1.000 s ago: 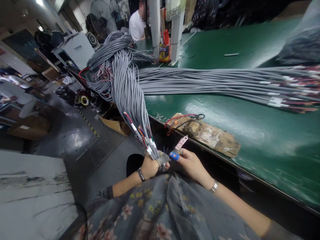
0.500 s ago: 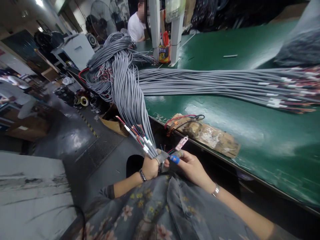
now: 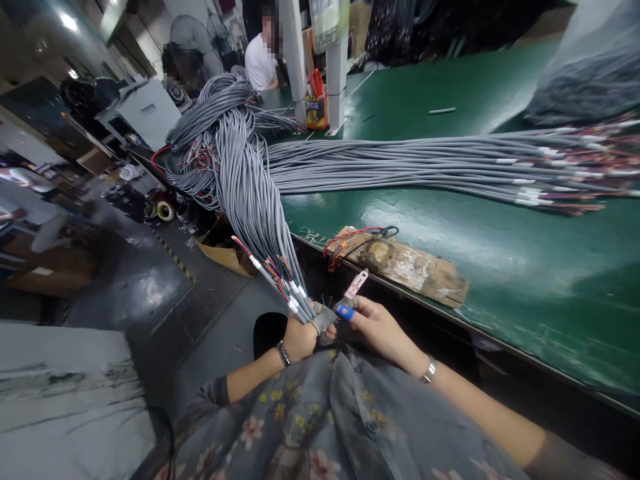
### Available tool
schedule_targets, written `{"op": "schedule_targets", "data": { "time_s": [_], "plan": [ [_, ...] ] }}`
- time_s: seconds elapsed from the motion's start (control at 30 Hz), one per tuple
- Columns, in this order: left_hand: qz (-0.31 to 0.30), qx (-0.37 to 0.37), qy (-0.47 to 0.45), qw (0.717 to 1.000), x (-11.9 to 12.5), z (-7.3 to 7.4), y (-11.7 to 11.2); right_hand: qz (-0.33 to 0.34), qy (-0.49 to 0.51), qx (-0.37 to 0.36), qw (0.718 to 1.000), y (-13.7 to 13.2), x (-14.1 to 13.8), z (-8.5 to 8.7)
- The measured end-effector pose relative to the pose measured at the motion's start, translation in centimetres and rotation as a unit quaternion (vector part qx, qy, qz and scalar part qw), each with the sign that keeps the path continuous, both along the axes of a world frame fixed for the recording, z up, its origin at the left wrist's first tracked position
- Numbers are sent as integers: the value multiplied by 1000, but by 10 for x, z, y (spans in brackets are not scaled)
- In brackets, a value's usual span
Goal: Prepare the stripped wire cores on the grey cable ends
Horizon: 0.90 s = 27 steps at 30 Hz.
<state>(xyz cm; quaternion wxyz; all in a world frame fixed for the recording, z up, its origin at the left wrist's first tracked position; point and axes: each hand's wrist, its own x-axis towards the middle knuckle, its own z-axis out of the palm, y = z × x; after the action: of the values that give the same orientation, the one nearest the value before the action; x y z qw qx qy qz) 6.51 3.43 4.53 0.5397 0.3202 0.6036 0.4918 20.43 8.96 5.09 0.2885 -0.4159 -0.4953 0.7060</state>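
My left hand (image 3: 301,337) is closed round the ends of a thick bundle of grey cables (image 3: 250,187) that hangs down from the green table (image 3: 500,267). Coloured wire ends (image 3: 280,273) with white sleeves fan out just above my fist. My right hand (image 3: 376,325), with a blue cover on one fingertip, pinches a small pink tool (image 3: 355,285) right beside the cable ends. Thin bare wires stick up between the two hands.
More grey cables (image 3: 425,163) lie stretched across the table to the right. A worn cardboard pad (image 3: 405,263) with red and black leads sits at the table edge. A person in a white shirt (image 3: 259,63) sits at the far end. Boxes and tape rolls litter the floor at left.
The fanned wire ends have shifted a little left and lower. Both hands stay together at the cable ends; the view has tilted slightly.
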Motion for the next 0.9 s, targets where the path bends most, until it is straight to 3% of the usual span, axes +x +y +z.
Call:
{"op": "schedule_targets", "data": {
  "time_s": [0.2,0.4,0.57,0.73,0.9],
  "plan": [
    [-51,-14,10,999,-2,11,0,52,117,-51,990,-5,-12,0],
    [-27,-4,-14,1000,-5,0,-3,-109,79,-80,988,-1,-6,-8],
    [2,-11,-12,1000,-7,-12,-4,-5,125,-166,978,-6,6,-9],
    [-17,-1,15,1000,-6,-6,-3,32,62,-84,994,-5,3,-7],
    [-60,-2,19,998,-4,8,-1,-8,32,-24,999,-2,-5,-5]
  ]
}}
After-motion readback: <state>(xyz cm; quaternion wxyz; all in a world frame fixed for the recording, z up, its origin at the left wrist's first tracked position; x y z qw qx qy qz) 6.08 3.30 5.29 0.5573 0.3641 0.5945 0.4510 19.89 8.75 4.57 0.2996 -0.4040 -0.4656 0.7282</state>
